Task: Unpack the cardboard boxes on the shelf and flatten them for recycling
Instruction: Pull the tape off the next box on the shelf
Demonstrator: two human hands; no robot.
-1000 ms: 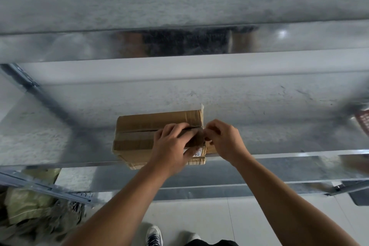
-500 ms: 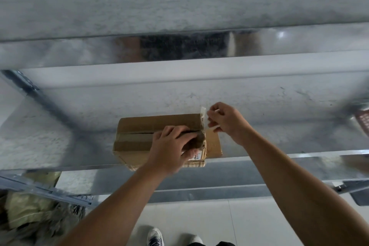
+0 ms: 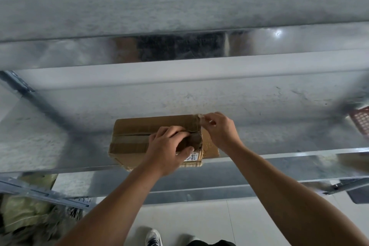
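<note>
- Still early in the task, I'd judge: one cardboard box [image 3: 135, 138] sits on the metal shelf [image 3: 279, 126], directly under the left hand [image 3: 169, 150], with its near edge overhanging the shelf lip toward the wrists.
- The box is not open yet. The brown seam tape [image 3: 127, 140] left of the left hand looks intact, nothing is unpacked and nothing is flattened.
- Left hand: fingers curled over the box top at its right end, thumb on the near face just above a white label [image 3: 192, 159]. It grips the box and holds it down.
- Right hand [image 3: 219, 130]: just right of the left hand, at the box's far right corner. Thumb and fingertips pinch a pale tape strip [image 3: 201, 118] lifted off that corner.
- A brown panel [image 3: 209, 146] lies below the right hand. I cannot tell whether it is a freed flap.
- Left to do: finish peeling, open the flaps, empty the box, flatten it. No other boxes are clearly in view.
- Versus a second ago: the right hand was lower, at the mid seam and touching the left fingertips. It has since moved up to the far corner with the strip.
- The left hand has kept its grip and the box has not shifted.
- Also in view: a red mesh basket [image 3: 361, 120] far right of the right hand, and a shoe [image 3: 152, 237] on the floor between the forearms.
</note>
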